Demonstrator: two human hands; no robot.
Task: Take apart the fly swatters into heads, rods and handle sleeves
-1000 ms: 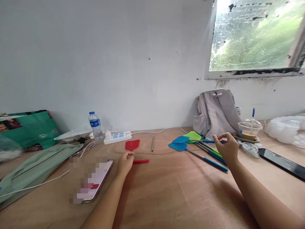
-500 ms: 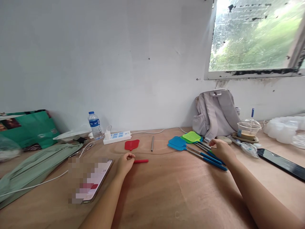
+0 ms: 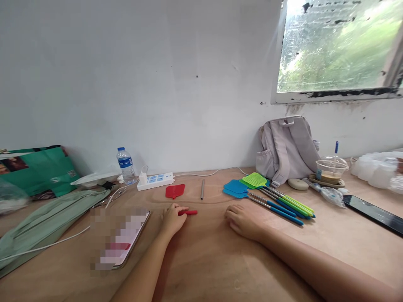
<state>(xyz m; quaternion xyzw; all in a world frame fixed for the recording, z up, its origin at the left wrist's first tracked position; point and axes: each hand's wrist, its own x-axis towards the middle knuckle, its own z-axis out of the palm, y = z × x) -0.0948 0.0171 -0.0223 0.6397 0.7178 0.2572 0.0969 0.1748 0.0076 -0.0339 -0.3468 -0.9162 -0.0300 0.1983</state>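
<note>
My left hand (image 3: 174,220) is closed on the left end of a short red handle (image 3: 191,212) lying level on the table. Just beyond it lies a red fly-swatter head (image 3: 175,191), apart from the handle. A thin silver metal rod (image 3: 202,189) points away from me, to the right of the red head. Palm down over the table, my right hand (image 3: 241,219) has its fingers curled together, with nothing visible in them. To its right lie blue fly swatters (image 3: 234,188) and green fly swatters (image 3: 253,180), grouped with their handles towards me.
A phone (image 3: 134,239) lies left of my left arm, near a green cloth (image 3: 47,226). Along the wall stand a water bottle (image 3: 126,165), a white power strip (image 3: 157,180) and a grey backpack (image 3: 286,151). Further right are a drink cup (image 3: 330,170) and a black phone-like slab (image 3: 374,216).
My right hand has moved left from beside the green handles, which now lie fully in view. My left hand has shifted slightly right over the red handle.
</note>
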